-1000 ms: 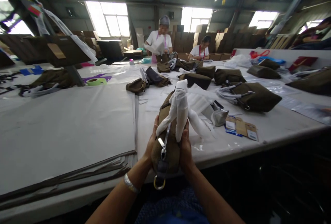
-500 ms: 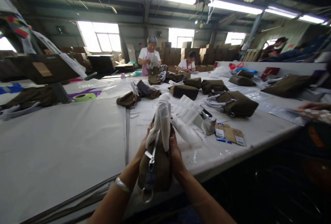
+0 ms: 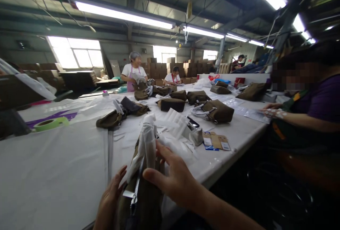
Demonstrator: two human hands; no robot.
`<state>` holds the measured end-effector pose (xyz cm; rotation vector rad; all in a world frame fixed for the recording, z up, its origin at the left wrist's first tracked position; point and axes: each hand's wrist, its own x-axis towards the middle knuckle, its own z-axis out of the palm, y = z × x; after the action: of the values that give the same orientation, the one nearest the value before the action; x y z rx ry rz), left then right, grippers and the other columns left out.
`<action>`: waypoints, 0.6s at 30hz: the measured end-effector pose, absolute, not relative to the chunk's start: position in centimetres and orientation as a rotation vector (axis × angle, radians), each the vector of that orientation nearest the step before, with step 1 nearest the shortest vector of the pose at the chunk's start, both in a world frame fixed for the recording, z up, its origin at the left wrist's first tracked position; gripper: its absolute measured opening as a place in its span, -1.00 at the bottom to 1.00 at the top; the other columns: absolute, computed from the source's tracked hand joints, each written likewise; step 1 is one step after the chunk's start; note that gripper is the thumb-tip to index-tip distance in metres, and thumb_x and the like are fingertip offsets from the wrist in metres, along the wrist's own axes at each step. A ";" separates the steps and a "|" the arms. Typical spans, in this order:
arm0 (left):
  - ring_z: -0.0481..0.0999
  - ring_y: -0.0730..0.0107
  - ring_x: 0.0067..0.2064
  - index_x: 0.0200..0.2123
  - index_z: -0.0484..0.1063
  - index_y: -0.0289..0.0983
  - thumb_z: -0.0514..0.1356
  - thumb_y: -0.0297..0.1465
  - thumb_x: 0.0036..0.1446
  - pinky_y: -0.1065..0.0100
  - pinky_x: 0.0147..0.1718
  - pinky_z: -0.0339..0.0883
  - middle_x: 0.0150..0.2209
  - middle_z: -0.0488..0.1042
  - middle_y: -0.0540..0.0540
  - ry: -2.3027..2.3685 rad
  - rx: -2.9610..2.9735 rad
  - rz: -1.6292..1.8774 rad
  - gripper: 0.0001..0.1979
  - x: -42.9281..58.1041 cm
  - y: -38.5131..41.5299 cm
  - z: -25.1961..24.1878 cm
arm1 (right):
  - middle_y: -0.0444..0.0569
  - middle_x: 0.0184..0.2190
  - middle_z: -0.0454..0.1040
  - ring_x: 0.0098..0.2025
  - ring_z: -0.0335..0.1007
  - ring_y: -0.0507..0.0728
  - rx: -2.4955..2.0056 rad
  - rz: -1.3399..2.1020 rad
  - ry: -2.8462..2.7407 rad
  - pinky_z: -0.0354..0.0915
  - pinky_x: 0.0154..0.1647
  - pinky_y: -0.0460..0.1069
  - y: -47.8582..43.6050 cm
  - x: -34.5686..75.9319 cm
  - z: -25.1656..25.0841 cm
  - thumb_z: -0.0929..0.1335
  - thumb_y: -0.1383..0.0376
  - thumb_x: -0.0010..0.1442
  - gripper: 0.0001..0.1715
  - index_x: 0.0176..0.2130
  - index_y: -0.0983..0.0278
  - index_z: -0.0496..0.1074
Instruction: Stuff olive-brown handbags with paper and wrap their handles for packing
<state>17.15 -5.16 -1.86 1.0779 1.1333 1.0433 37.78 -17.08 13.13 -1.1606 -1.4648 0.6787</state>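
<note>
An olive-brown handbag (image 3: 148, 191) stands end-on before me at the table's near edge, its lower end cut off by the picture. Along its top runs a metal zip (image 3: 137, 184) with a pale tag at the slider. White wrapping (image 3: 148, 139) covers its raised handles. My left hand (image 3: 110, 194) is against the bag's left side, fingers extended and thumb hidden. My right hand (image 3: 177, 177) grips it from the right, thumb over the top beside the zip and fingers at the wrapped handle. Together my hands hold the bag between them.
Loose white wrapping (image 3: 175, 124), a phone (image 3: 193, 122) and brown card tags (image 3: 217, 141) lie beyond the bag. Several more handbags (image 3: 217, 110) cover the far table. Green tape (image 3: 50, 124) lies left. A co-worker in purple (image 3: 325, 95) sits right; others work behind.
My view has turned right, and the bag sits lower and further left. My right hand has moved its thumb onto the bag's top. My left hand has slid down along its side.
</note>
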 end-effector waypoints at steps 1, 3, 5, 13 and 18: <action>0.29 -0.07 0.33 0.08 0.52 -0.21 0.19 0.08 0.13 0.02 0.37 0.04 0.21 0.47 -0.09 1.147 1.087 1.016 -0.39 16.9 -5.1 -2.3 | -0.02 -0.12 0.53 -0.09 0.43 0.21 -1.129 0.801 -1.467 0.36 -0.06 0.07 -16.2 37.5 14.2 0.50 -0.02 0.09 -0.33 0.12 0.18 0.44; 0.31 -0.08 0.31 0.00 0.57 -0.21 0.25 0.06 0.08 0.06 0.36 0.07 0.14 0.53 -0.08 1.155 1.104 1.001 -0.43 16.5 -5.0 -3.0 | -0.08 -0.26 0.51 -0.23 0.42 0.15 -1.027 1.064 -1.410 0.35 -0.14 0.04 -14.5 37.4 15.9 0.51 0.04 0.09 -0.48 -0.01 0.21 0.48; 0.38 -0.06 0.27 0.01 0.57 -0.19 0.26 0.08 0.06 0.10 0.29 0.22 0.12 0.55 -0.07 1.108 1.109 0.983 -0.42 16.3 -5.0 -3.5 | -0.11 -0.33 0.46 -0.29 0.38 0.09 -0.936 1.196 -1.291 0.32 -0.20 -0.01 -12.9 38.3 17.2 0.49 0.12 0.09 -0.61 -0.11 0.24 0.49; 0.57 -0.11 0.05 -0.12 0.64 -0.32 0.32 0.15 -0.05 0.10 0.02 0.49 -0.03 0.62 -0.26 1.070 1.183 0.970 -0.33 16.8 -5.4 -3.0 | -0.08 -0.57 0.42 -0.53 0.28 0.05 -1.546 0.204 -1.409 0.28 -0.39 0.01 -6.3 50.8 27.1 0.39 0.11 0.26 -0.61 -0.46 0.34 0.52; 0.62 -0.04 -0.08 -0.21 0.68 -0.26 0.32 0.19 -0.12 0.19 -0.14 0.53 -0.13 0.65 -0.24 1.135 1.158 1.003 -0.34 17.6 -5.1 -3.3 | -0.13 -0.60 0.29 -0.14 0.43 0.21 -1.502 -0.181 -1.335 0.25 -0.01 0.13 -1.9 59.4 34.9 0.53 0.32 0.08 -0.80 -0.51 0.27 0.51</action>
<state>17.64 -5.09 -3.29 1.1576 1.1352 1.0032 59.36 -1.86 34.92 -1.5025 -1.3352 -0.1809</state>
